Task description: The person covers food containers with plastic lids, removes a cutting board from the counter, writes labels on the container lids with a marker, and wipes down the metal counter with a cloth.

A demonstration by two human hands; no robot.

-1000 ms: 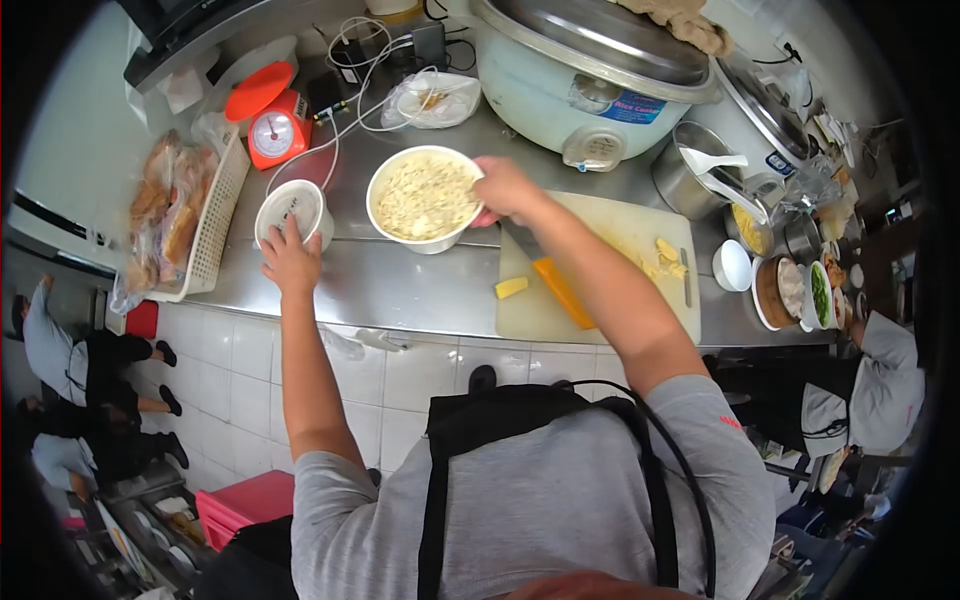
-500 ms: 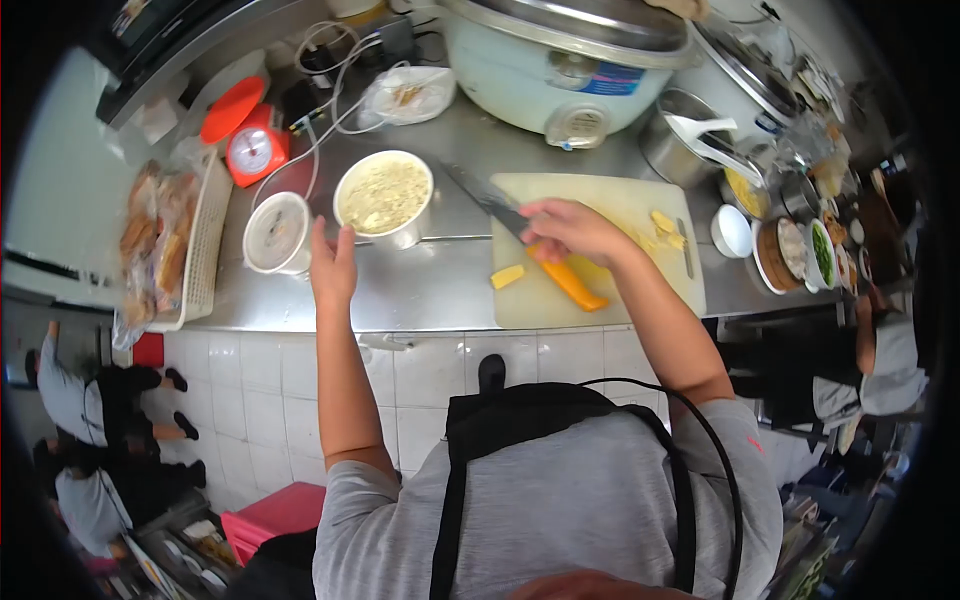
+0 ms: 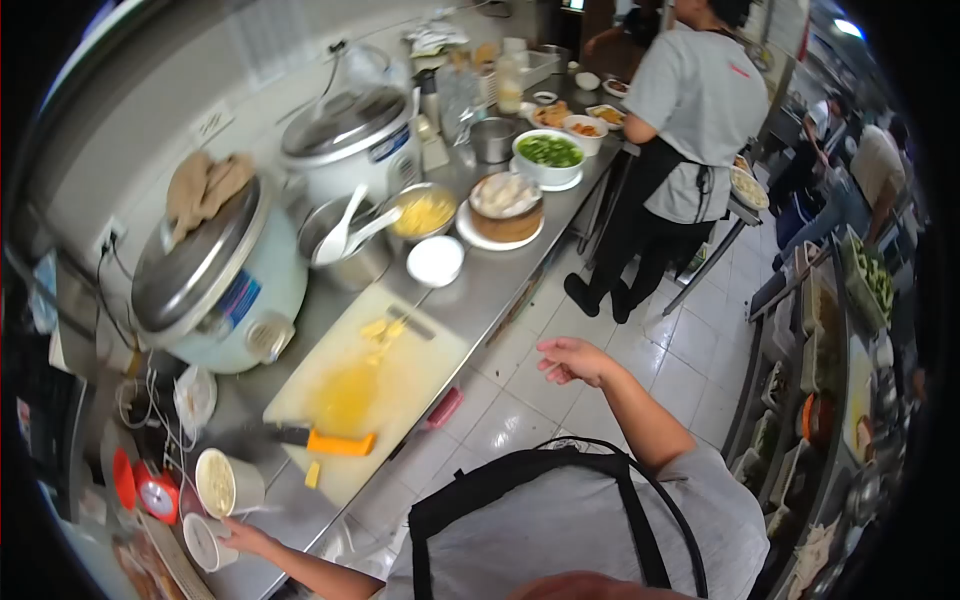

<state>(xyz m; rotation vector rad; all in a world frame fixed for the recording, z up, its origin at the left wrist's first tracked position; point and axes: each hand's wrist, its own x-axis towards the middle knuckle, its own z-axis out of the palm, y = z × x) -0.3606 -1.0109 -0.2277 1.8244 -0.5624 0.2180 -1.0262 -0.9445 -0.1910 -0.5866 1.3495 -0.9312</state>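
Note:
At the lower left, my left hand [image 3: 245,538] reaches to the side of a white lidded tub [image 3: 207,545], fingers stretched out; whether they touch it is unclear. Just above stands an open white tub [image 3: 222,485] of pale chopped food. My right hand [image 3: 572,360] is in the air past the counter's front edge, empty, fingers apart. On the white cutting board [image 3: 420,350] lies a knife with an orange handle [image 3: 342,442], its blade blurred. Beside it are a yellow piece [image 3: 313,474] and, farther up the board, several yellow pieces [image 3: 380,335].
Two big cookers [image 3: 225,290] stand along the wall. Past the board are a pot [image 3: 345,245] with white ladles, a white bowl [image 3: 435,262], shredded yellow food [image 3: 425,215] and chopped greens [image 3: 549,152]. A co-worker [image 3: 690,120] stands at the counter's far end. A red scale [image 3: 157,493] is at left.
The view has swung to the right, along the counter. My right hand has left the knife and moved off the board. My left hand stays by the lidded tub.

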